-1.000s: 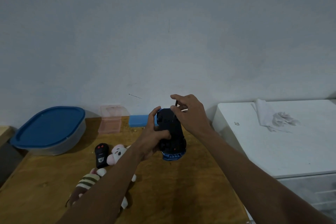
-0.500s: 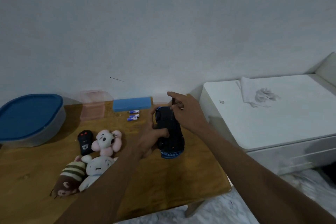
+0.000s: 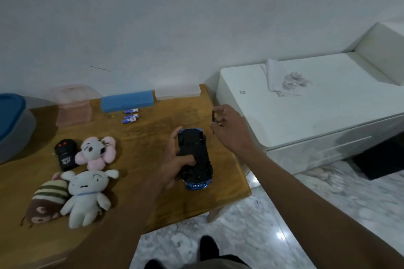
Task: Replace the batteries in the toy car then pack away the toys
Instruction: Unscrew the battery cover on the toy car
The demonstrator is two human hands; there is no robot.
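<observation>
Wooden table under the head camera, as I monitor it remotely: the left hand grips the toy car, which is turned belly-up over the table's right part, black underside facing the camera, blue bumper toward the near edge, one finger lying across the chassis; I cannot tell whether the car rests on the wood. I see the right hand just right of the car and apart from it, its fingers pinching a small screwdriver held roughly upright. Loose batteries lie near the back beside a blue block. At left, a black remote control touches a pink flower plush; a white plush and a striped brown plush lie together in front of them
</observation>
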